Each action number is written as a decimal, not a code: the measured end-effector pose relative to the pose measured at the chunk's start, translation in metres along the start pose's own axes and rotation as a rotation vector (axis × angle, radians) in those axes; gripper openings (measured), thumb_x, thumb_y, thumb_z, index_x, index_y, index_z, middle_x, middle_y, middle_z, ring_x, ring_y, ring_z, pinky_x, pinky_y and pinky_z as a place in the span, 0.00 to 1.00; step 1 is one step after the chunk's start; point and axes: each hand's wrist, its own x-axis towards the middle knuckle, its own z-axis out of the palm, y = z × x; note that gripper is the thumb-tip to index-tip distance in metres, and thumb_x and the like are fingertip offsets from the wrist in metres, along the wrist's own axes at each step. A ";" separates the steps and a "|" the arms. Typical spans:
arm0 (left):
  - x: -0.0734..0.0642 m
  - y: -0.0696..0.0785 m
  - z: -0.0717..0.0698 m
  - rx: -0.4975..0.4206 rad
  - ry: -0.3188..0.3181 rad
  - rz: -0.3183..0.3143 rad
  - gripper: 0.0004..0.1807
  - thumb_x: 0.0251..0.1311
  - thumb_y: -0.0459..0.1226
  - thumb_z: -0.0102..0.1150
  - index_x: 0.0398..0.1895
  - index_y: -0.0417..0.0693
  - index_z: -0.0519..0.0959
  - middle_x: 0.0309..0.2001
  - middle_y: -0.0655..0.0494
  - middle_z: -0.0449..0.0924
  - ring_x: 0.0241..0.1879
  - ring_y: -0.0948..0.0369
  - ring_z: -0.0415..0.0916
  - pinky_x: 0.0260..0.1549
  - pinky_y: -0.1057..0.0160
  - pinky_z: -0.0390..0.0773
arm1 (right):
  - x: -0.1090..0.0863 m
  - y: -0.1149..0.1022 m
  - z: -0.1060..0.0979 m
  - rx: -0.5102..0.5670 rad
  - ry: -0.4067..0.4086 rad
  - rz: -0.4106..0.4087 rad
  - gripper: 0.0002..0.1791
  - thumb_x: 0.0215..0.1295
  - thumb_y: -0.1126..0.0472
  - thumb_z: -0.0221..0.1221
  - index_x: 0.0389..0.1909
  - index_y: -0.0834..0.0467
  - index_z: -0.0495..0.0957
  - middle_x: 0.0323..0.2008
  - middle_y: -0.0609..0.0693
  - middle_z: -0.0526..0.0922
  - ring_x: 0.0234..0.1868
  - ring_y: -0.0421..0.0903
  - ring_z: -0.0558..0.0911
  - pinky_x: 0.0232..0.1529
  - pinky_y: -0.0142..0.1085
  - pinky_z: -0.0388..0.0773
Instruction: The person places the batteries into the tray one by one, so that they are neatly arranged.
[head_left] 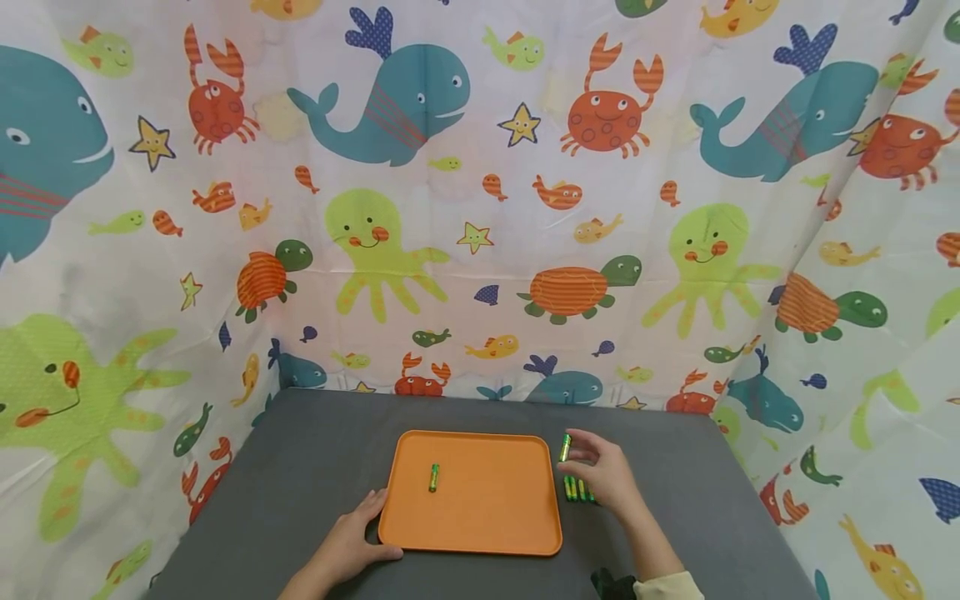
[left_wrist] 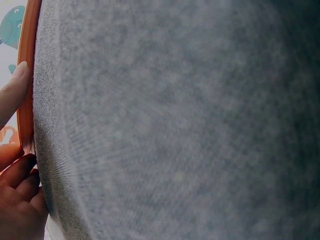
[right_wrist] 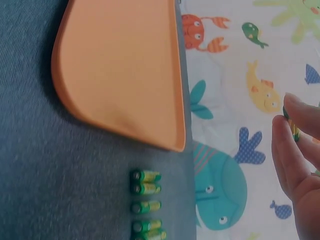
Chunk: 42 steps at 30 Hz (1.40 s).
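Note:
An orange tray [head_left: 480,533] lies on the dark grey table, with one green battery [head_left: 434,477] standing out on its left half. At the tray's lower left, my left hand [head_left: 348,533] touches the rim, thumb at the front edge and fingers along the side; the left wrist view shows the thumb and fingers at the tray edge [left_wrist: 28,100]. Over the tray's right edge, my right hand [head_left: 603,475] pinches another green battery [head_left: 566,447] between thumb and fingers, raised above the table. Below that hand, several batteries [right_wrist: 146,206] lie in a row beside the tray.
Grey cloth covers the table [head_left: 300,467]. A curtain [head_left: 480,350] printed with sea animals hangs behind it and on both sides. Near the right wrist is a small black object [head_left: 613,585], partly cut off by the frame.

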 end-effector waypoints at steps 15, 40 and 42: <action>-0.001 -0.001 -0.001 -0.007 0.004 0.007 0.64 0.37 0.62 0.79 0.78 0.46 0.61 0.77 0.39 0.57 0.75 0.37 0.55 0.64 0.27 0.59 | 0.005 -0.022 0.024 0.021 -0.017 -0.014 0.31 0.56 0.65 0.74 0.63 0.53 0.80 0.49 0.50 0.87 0.46 0.46 0.87 0.46 0.42 0.86; -0.001 0.000 0.000 -0.025 -0.001 0.013 0.64 0.37 0.61 0.79 0.78 0.44 0.61 0.77 0.39 0.58 0.75 0.37 0.54 0.64 0.28 0.60 | 0.013 -0.032 0.060 0.039 -0.168 -0.132 0.31 0.57 0.59 0.74 0.63 0.53 0.80 0.49 0.52 0.86 0.45 0.48 0.86 0.44 0.41 0.86; -0.001 0.000 -0.001 -0.030 -0.005 0.021 0.64 0.38 0.61 0.79 0.78 0.44 0.61 0.77 0.39 0.57 0.76 0.37 0.54 0.64 0.29 0.60 | 0.014 -0.031 0.064 0.048 -0.185 -0.136 0.30 0.57 0.59 0.74 0.63 0.54 0.80 0.50 0.53 0.85 0.46 0.48 0.86 0.44 0.41 0.86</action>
